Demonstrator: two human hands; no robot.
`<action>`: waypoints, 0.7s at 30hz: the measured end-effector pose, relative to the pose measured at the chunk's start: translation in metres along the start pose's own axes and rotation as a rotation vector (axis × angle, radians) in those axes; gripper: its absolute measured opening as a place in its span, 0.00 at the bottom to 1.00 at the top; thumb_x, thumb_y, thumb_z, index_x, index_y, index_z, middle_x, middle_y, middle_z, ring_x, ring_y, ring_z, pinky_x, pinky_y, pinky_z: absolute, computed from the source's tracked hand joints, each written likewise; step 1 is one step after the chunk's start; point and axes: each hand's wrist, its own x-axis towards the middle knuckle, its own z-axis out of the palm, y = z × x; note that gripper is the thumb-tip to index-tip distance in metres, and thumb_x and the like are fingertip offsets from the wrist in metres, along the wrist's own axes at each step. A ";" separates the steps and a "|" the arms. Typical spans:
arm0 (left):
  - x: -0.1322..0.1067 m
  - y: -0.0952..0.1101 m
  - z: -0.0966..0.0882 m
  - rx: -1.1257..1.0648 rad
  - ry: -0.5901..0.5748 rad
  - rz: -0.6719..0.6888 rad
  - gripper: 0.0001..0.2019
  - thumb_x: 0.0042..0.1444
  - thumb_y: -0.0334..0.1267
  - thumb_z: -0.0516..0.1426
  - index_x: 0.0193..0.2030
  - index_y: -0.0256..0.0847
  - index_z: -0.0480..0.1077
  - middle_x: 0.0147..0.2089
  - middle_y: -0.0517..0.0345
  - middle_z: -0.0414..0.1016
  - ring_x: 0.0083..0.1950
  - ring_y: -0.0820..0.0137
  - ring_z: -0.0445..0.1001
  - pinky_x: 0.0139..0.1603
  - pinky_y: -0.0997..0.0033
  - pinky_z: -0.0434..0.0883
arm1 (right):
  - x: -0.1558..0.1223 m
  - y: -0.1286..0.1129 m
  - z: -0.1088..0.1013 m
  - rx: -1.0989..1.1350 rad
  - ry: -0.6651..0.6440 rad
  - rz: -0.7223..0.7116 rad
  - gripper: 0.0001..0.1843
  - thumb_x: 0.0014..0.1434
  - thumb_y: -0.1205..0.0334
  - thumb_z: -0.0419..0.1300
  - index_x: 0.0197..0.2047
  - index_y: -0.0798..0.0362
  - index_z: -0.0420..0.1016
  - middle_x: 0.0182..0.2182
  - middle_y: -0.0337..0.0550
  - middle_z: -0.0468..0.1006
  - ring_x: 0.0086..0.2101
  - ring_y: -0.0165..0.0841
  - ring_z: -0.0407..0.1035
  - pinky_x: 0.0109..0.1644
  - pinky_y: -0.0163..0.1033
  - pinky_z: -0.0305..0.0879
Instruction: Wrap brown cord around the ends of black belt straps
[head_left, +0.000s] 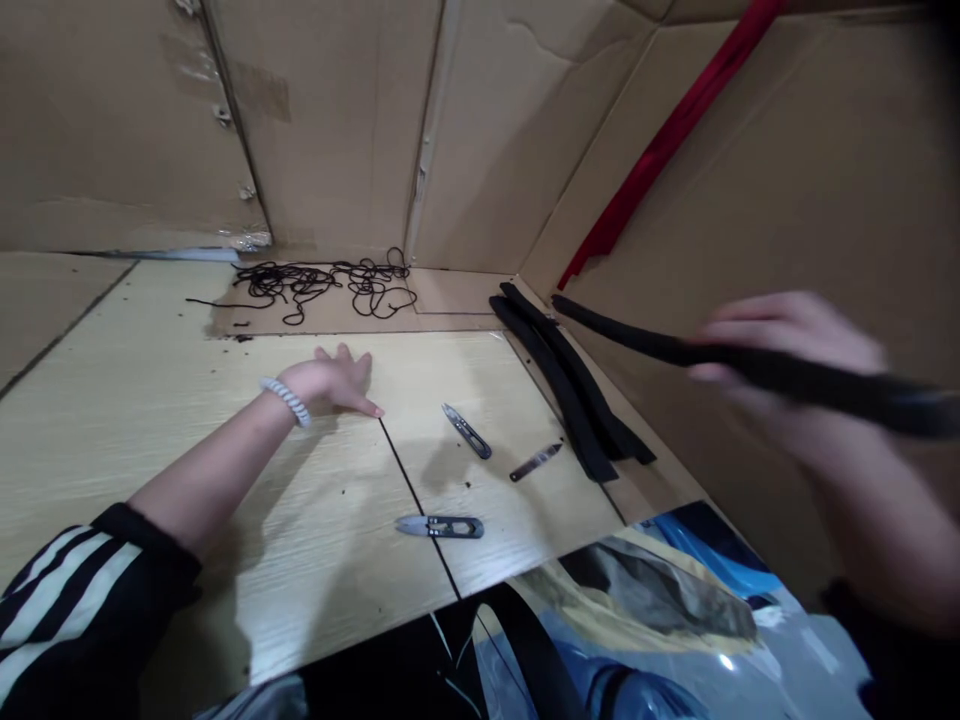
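My left hand (pixel 335 382) rests on the pale wooden table (pixel 300 500) with its fingers spread, the thumb at the end of a thin dark line. On the right, my right hand (pixel 795 370) is closed round a long black strip (pixel 630 335) that looks like fabric; it is blurred by motion. Two more black strips (pixel 570 390) lie side by side near the right edge of the table. Two thread snips (pixel 466 432) (pixel 450 527) and a small pointed blade (pixel 536 461) lie between my hands, touched by neither.
Tangled dark cord (pixel 300 285) lies along the back of the table. Cardboard walls (pixel 337 120) rise behind and to the right, and a red strip (pixel 667 140) hangs on the right one. Clear plastic bags (pixel 645 620) sit at the front right, beside a black strap (pixel 536 640).
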 end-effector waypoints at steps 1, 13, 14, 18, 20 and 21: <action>0.001 0.000 0.000 -0.001 -0.008 -0.004 0.57 0.47 0.65 0.57 0.74 0.33 0.36 0.74 0.26 0.32 0.70 0.25 0.39 0.64 0.37 0.54 | 0.019 -0.006 0.014 -0.083 0.052 -0.196 0.28 0.63 0.41 0.47 0.42 0.53 0.79 0.41 0.54 0.74 0.39 0.28 0.73 0.40 0.36 0.70; 0.006 0.003 -0.009 -0.103 -0.077 -0.046 0.57 0.46 0.54 0.65 0.73 0.36 0.34 0.74 0.28 0.26 0.70 0.23 0.32 0.60 0.30 0.56 | 0.045 0.067 0.113 -0.351 0.088 -0.606 0.12 0.64 0.57 0.57 0.42 0.53 0.79 0.39 0.56 0.80 0.37 0.44 0.77 0.39 0.42 0.73; 0.008 0.003 -0.009 -0.121 -0.086 -0.050 0.58 0.46 0.53 0.65 0.73 0.36 0.34 0.74 0.28 0.25 0.69 0.22 0.31 0.59 0.28 0.58 | 0.042 0.072 0.110 -0.350 0.067 -0.592 0.11 0.64 0.58 0.56 0.44 0.52 0.78 0.40 0.56 0.80 0.38 0.45 0.77 0.39 0.43 0.73; 0.014 0.002 -0.007 -0.182 -0.108 -0.056 0.57 0.46 0.49 0.66 0.73 0.37 0.34 0.74 0.31 0.21 0.70 0.24 0.29 0.57 0.25 0.59 | 0.025 0.083 0.100 -0.301 -0.065 -0.438 0.16 0.64 0.57 0.53 0.55 0.42 0.68 0.48 0.53 0.76 0.44 0.45 0.77 0.44 0.43 0.74; 0.015 0.000 -0.005 -0.202 -0.108 -0.053 0.56 0.47 0.50 0.66 0.74 0.39 0.34 0.74 0.33 0.20 0.70 0.25 0.28 0.58 0.25 0.58 | 0.021 0.087 0.098 -0.282 -0.155 -0.293 0.21 0.63 0.53 0.53 0.60 0.41 0.62 0.52 0.53 0.74 0.48 0.46 0.74 0.49 0.46 0.72; 0.015 -0.002 -0.004 -0.207 -0.106 -0.049 0.56 0.47 0.50 0.66 0.74 0.39 0.34 0.74 0.34 0.20 0.70 0.26 0.28 0.58 0.24 0.57 | 0.021 0.088 0.097 -0.293 -0.205 -0.209 0.25 0.62 0.51 0.53 0.62 0.41 0.59 0.54 0.54 0.73 0.50 0.48 0.73 0.51 0.48 0.71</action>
